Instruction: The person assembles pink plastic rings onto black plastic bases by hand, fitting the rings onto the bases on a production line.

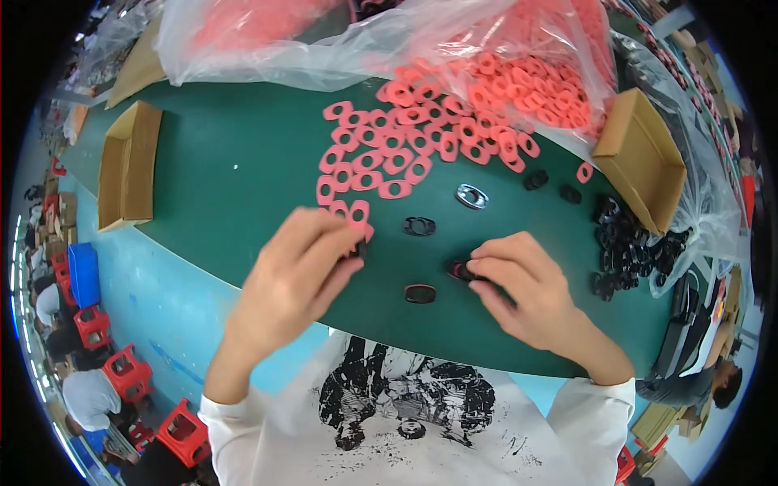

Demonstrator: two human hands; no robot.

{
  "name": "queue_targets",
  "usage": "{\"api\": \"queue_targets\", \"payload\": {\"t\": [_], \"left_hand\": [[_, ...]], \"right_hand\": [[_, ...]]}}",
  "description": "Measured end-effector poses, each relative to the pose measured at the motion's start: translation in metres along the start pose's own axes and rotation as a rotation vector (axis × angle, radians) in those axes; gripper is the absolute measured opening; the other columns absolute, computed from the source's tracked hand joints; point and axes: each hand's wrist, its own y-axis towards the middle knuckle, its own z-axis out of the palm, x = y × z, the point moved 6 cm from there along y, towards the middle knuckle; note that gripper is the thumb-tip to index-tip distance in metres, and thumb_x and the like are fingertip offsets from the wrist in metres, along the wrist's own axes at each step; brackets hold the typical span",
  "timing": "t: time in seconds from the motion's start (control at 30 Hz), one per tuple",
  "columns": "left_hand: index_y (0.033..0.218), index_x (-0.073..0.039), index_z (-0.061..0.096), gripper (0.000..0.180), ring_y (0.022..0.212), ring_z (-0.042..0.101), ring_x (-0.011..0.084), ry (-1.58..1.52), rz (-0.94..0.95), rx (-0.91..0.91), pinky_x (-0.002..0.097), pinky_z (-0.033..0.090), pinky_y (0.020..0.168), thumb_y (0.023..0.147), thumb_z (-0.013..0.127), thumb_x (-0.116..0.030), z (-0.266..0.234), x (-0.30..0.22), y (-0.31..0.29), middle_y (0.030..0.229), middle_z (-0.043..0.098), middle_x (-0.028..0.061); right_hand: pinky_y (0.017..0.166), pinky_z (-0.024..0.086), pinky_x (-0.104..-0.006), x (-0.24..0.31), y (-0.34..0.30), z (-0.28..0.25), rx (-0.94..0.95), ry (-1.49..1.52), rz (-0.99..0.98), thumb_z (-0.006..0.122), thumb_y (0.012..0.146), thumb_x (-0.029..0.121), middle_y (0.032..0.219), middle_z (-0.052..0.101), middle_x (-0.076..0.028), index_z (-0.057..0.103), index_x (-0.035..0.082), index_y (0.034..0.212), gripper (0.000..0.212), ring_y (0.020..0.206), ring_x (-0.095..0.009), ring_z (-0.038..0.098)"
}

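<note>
My left hand (296, 267) is closed in a pinch on a small black part (360, 249), just below the nearest pink oval rings (357, 212). The fingers of my right hand (523, 292) close on a dark oval part with a reddish edge (459, 270), low over the green table. Between my hands lie a black oval part with an opening (419, 226) and a black oval part with a thin pinkish rim (420, 294). A shiny silver oval ring (472, 196) rests farther back. My fingers partly hide both held parts.
Many loose pink rings (395, 139) spread over the green table (219, 162) from a clear plastic bag (324, 69). Cardboard boxes stand left (144, 166) and right (632, 158). Black parts (620, 247) are heaped at the right. People and red stools (127, 373) are beyond the table's left edge.
</note>
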Motion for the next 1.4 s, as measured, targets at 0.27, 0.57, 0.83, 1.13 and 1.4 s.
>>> {"api": "queue_targets", "payload": {"t": [0.27, 0.57, 0.83, 1.13, 1.4], "left_hand": [[0.102, 0.003, 0.065, 0.031, 0.085, 0.061, 0.0275, 0.018, -0.123, -0.096, 0.0384, 0.053, 0.068, 0.073, 0.076, 0.003, 0.002, 0.035, -0.045, 0.097, 0.060, 0.0117], [0.103, 0.000, 0.064, 0.039, 0.088, 0.062, 0.0300, -0.137, -0.057, -0.091, 0.0385, 0.053, 0.072, 0.067, 0.078, 0.006, 0.013, 0.055, -0.050, 0.102, 0.063, 0.0114], [0.103, 0.001, 0.065, 0.043, 0.086, 0.060, 0.0296, -0.093, -0.060, -0.150, 0.0383, 0.051, 0.069, 0.062, 0.076, 0.009, -0.016, 0.065, -0.055, 0.100, 0.061, 0.0118], [0.093, 0.002, 0.061, 0.027, 0.081, 0.056, 0.0225, 0.155, 0.127, 0.017, 0.0314, 0.051, 0.062, 0.067, 0.065, 0.001, 0.017, 0.036, -0.034, 0.089, 0.053, 0.0086], [0.099, -0.001, 0.063, 0.031, 0.087, 0.062, 0.0270, 0.069, -0.051, 0.118, 0.0372, 0.054, 0.062, 0.070, 0.074, 0.001, 0.017, 0.035, -0.051, 0.097, 0.059, 0.0089]], "right_hand": [[0.072, 0.050, -0.0378, 0.015, 0.064, 0.070, 0.144, 0.019, -0.228, 0.074, 0.071, -0.003, 0.101, 0.061, -0.013, 0.064, -0.003, 0.096, 0.027, 0.085, -0.029, 0.059], [0.073, 0.040, -0.0355, 0.018, 0.062, 0.086, 0.357, -0.185, -0.242, 0.074, 0.070, 0.007, 0.101, 0.062, -0.008, 0.065, 0.002, 0.089, 0.021, 0.088, -0.025, 0.056], [0.069, 0.044, -0.0376, 0.014, 0.068, 0.071, 0.335, -0.191, -0.191, 0.073, 0.070, 0.005, 0.098, 0.061, -0.007, 0.067, 0.001, 0.100, 0.030, 0.087, -0.026, 0.057], [0.076, 0.049, -0.0367, 0.007, 0.094, 0.088, 0.336, -0.201, -0.315, 0.071, 0.073, 0.005, 0.096, 0.061, -0.006, 0.069, 0.002, 0.099, 0.026, 0.091, -0.023, 0.059], [0.073, 0.050, -0.0371, 0.003, 0.093, 0.093, 0.385, -0.160, -0.262, 0.075, 0.074, 0.009, 0.094, 0.060, -0.006, 0.067, 0.004, 0.100, 0.027, 0.085, -0.024, 0.061]]}}
